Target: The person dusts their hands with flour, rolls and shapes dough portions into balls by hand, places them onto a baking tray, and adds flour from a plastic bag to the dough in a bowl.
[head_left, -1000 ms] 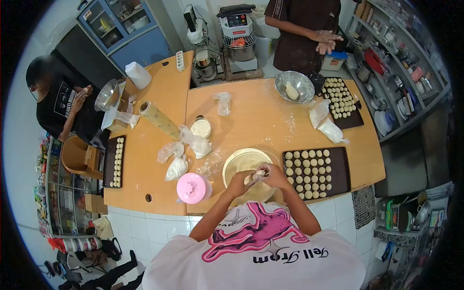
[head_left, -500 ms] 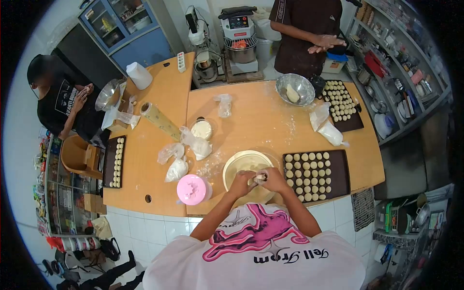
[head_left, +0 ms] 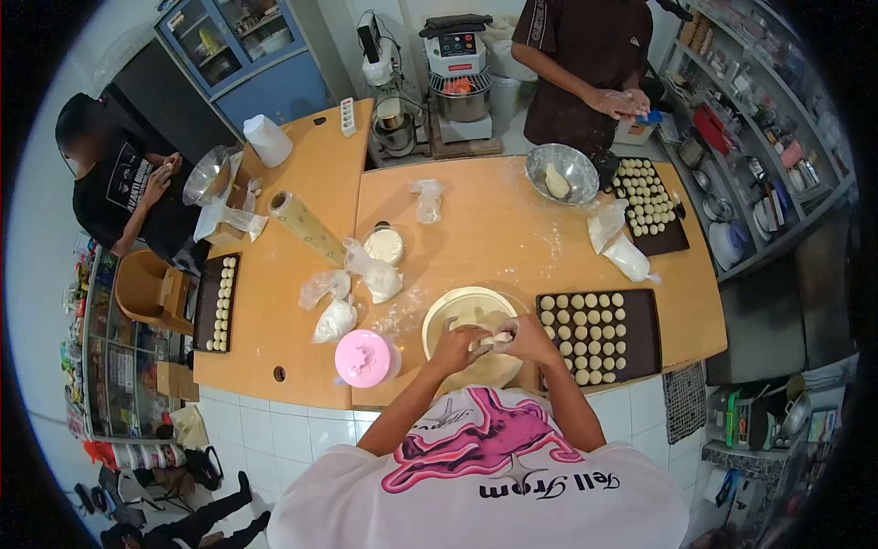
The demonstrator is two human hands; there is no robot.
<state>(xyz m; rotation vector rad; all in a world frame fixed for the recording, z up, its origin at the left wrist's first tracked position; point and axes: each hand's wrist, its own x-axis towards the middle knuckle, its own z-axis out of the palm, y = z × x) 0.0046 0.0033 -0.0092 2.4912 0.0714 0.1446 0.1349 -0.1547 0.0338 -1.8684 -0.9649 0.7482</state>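
Over a cream-coloured bowl (head_left: 434, 316), my left hand (head_left: 455, 348) and my right hand (head_left: 529, 341) are close together. A small pale piece of dough (head_left: 495, 340) bridges them, pinched by the fingers of both. Flour whitens my fingertips. The inside of the bowl is partly hidden by my hands. Just right of the bowl lies a dark tray (head_left: 642, 331) with rows of small round dough pieces (head_left: 579, 331). A pink-lidded container (head_left: 364, 359) stands to the left of the bowl.
Flour bags (head_left: 335, 320), a small bowl of white powder (head_left: 384, 245) and a wrap roll (head_left: 306, 227) are left of centre. Across the table, a person (head_left: 585, 82) stands behind a metal bowl (head_left: 585, 165) and another tray (head_left: 663, 240). A second person (head_left: 128, 192) works at left.
My hands have shifted slightly apart, and more of the dough shows between them. The person across the table has brought both hands together; the person at left still has hands together.
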